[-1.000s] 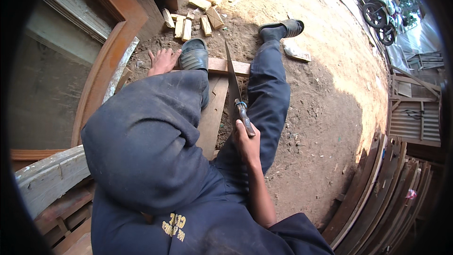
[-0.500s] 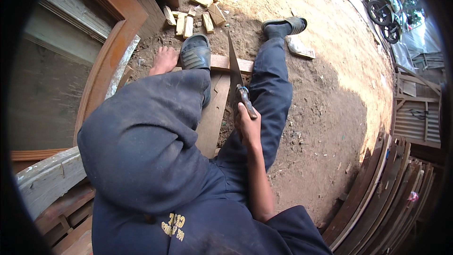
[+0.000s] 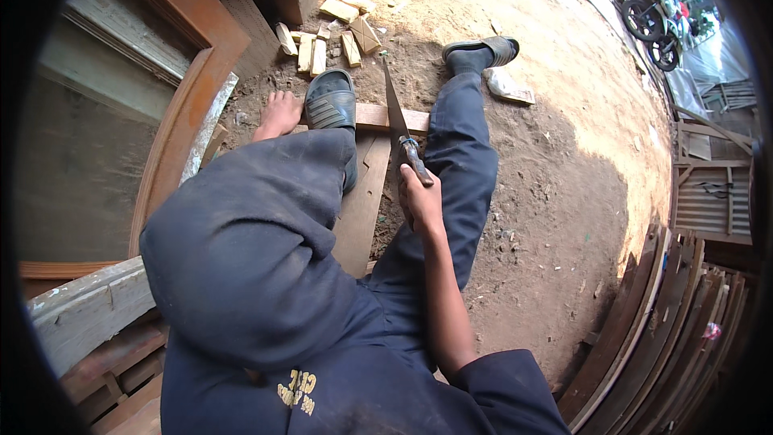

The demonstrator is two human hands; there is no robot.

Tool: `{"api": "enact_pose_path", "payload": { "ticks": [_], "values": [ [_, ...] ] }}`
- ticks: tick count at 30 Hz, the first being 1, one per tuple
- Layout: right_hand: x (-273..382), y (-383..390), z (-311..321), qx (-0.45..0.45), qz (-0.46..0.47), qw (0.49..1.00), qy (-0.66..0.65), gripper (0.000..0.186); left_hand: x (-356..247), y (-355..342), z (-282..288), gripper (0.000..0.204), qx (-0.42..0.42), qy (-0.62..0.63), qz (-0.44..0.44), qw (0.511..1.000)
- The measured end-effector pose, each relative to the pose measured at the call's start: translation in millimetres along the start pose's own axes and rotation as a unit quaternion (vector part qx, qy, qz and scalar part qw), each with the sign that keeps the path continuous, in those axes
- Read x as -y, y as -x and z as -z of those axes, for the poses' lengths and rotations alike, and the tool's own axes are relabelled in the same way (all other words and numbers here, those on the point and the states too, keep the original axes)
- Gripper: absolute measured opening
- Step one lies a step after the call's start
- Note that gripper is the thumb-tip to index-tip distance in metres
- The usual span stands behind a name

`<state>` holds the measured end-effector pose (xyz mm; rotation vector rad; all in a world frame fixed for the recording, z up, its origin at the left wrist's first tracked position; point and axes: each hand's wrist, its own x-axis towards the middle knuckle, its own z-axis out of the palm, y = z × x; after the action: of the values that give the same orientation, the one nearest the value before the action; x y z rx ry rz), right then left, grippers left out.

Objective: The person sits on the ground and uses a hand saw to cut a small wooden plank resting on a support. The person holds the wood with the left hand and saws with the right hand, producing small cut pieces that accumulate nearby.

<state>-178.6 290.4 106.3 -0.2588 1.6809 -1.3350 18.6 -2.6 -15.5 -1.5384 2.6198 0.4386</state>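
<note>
My right hand (image 3: 420,197) is closed round the dark handle of a handsaw (image 3: 394,109). The saw's tapering blade points away from me and crosses a wooden batten (image 3: 370,117) between my legs. My left sandalled foot (image 3: 332,103) presses on the batten near its left part. Beside that foot, my left hand (image 3: 279,115) curls its fingers over the batten's left end; the grip is partly hidden. Under the batten, a wide plank (image 3: 361,201) runs back toward me. My right leg (image 3: 460,137) stretches out past the batten's right end.
Several short cut wood blocks (image 3: 320,55) lie on the dirt beyond my left foot. A framed wooden panel (image 3: 173,137) leans on the left. Stacked boards (image 3: 636,330) stand at lower right. A pale plastic bag (image 3: 506,84) lies by my right foot, and a motorcycle (image 3: 648,12) stands far right.
The saw and my right hand have drawn back slightly toward me. My left hand stays at the batten's end. The whole view has shifted a little.
</note>
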Motion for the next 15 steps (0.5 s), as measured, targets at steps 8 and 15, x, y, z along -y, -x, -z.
{"api": "enact_pose_path", "payload": {
  "ticks": [8,15],
  "values": [
    [-21.7,73.1,15.0,-0.004,-0.007,1.000,0.023,0.019,7.3,2.7,0.7,0.044,0.026,0.014,0.029,0.999],
    [-12.7,34.0,4.3,0.004,0.020,0.999,0.047,0.019,20.5,-1.7,-6.0,0.045,0.028,0.009,0.036,0.999]
  ]
}}
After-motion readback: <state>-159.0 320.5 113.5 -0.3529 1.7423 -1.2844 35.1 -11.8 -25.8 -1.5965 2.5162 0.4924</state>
